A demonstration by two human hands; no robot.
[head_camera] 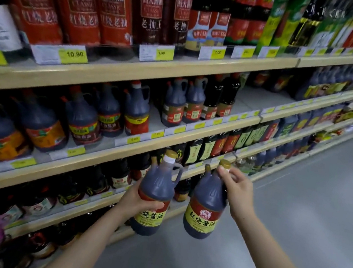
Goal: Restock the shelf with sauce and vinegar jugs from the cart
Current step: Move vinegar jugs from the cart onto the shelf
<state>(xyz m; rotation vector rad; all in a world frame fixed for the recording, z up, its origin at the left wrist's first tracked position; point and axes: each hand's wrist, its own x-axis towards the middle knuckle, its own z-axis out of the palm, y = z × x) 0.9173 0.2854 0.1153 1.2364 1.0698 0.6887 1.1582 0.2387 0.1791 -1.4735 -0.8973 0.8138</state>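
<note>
I hold two dark sauce jugs with yellow-and-red labels and gold caps in front of the shelving. My left hand [136,199] grips the left jug [157,189] around its belly, thumb across the label. My right hand [235,190] grips the right jug [205,206] at its neck and handle, just under the cap. Both jugs are upright, side by side, in the air at the height of the third shelf [101,156]. The cart is out of view.
Wooden-edged shelves run from left to far right, packed with dark sauce jugs [135,110] and bottles. Tall red-labelled bottles [76,2] fill the top shelf, with yellow price tags [74,54] along the edges. Grey aisle floor [297,212] lies to the right.
</note>
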